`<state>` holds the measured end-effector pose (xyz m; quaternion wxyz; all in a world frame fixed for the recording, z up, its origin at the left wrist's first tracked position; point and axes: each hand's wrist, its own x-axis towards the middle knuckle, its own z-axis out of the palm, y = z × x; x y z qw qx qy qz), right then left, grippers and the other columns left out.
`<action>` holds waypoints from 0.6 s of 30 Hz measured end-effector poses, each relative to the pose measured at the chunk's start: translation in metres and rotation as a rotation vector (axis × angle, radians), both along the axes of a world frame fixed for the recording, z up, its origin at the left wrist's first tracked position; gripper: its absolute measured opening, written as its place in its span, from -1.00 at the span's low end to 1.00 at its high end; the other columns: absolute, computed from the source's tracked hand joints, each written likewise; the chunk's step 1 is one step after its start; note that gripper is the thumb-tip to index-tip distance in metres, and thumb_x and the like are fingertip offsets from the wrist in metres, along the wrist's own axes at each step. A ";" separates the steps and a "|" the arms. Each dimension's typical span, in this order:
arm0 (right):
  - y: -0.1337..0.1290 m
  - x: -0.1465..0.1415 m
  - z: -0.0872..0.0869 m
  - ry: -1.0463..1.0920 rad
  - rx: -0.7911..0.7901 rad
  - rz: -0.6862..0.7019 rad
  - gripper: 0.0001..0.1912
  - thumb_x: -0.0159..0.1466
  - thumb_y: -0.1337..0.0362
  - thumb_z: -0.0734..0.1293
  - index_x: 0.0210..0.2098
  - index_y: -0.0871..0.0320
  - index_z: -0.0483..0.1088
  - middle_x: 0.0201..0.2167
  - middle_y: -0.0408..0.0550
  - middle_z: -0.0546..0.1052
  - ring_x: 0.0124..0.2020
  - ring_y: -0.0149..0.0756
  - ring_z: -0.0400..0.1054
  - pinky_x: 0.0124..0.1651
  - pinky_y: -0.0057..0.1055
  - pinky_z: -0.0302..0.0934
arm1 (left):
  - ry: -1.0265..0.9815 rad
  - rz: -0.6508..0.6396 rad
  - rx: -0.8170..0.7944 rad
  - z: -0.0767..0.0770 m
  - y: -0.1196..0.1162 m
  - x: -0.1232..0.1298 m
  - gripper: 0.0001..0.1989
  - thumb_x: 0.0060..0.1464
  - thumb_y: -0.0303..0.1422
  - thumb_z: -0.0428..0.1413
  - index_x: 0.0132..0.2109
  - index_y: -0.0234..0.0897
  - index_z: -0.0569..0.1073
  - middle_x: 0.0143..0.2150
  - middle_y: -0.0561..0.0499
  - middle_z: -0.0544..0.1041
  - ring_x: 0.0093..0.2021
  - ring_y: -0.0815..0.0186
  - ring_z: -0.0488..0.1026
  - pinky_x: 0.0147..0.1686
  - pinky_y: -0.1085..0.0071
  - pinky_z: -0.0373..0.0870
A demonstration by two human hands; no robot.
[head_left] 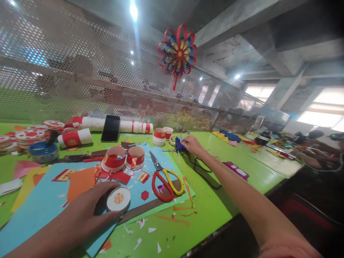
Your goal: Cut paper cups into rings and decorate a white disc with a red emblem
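Observation:
My left hand [91, 204] curls its thumb and fingers around a white paper cup base [118, 199] with a gold emblem, low over the blue paper [53, 186]. My right hand [192, 145] stretches far across the table, its fingers closed at a blue hot glue gun [179, 143]. A black cord [199, 165] trails from that tool. Between my hands lie open scissors [161, 179] with one red and one yellow handle. Two red and white cup rings [135, 157] stand on the paper behind my left hand, among red scraps and a red hexagon [144, 195].
Stacked paper cups [94, 124] lie along the back with a phone [110, 128] leaning on them. A blue tub [43, 152] stands at left. A purple case [236, 170] lies to the right. A paper flower [180, 53] hangs before the mesh screen.

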<state>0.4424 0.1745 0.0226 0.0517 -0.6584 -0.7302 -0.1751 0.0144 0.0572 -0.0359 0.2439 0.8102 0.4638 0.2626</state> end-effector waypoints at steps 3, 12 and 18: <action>0.000 -0.032 -0.004 -0.056 -0.051 0.036 -0.69 0.35 0.21 0.29 0.04 0.18 0.36 0.04 0.04 0.43 -0.04 -0.17 0.39 -0.02 -0.11 0.33 | 0.008 0.003 0.003 -0.001 0.000 0.000 -0.45 -0.08 -0.01 0.17 0.03 -0.17 0.48 0.00 -0.11 0.59 -0.06 -0.03 0.54 -0.11 0.19 0.51; 0.012 -0.082 -0.019 -0.036 -0.071 -0.029 -0.66 0.34 0.21 0.31 0.06 0.21 0.34 0.04 0.06 0.42 -0.04 -0.15 0.39 -0.03 -0.10 0.34 | -0.006 -0.005 0.068 0.003 -0.002 0.002 -0.52 -0.09 -0.09 0.17 -0.02 -0.19 0.51 -0.05 -0.10 0.61 -0.09 0.02 0.56 -0.12 0.23 0.51; 0.007 -0.087 -0.011 0.236 0.068 0.033 -0.69 0.34 0.21 0.30 0.03 0.19 0.36 0.02 0.04 0.44 -0.06 -0.18 0.40 -0.05 -0.13 0.35 | -0.185 0.077 0.093 -0.005 -0.005 0.008 -0.57 -0.17 -0.12 0.18 -0.11 -0.16 0.51 -0.13 -0.04 0.64 -0.14 0.03 0.56 -0.16 0.24 0.49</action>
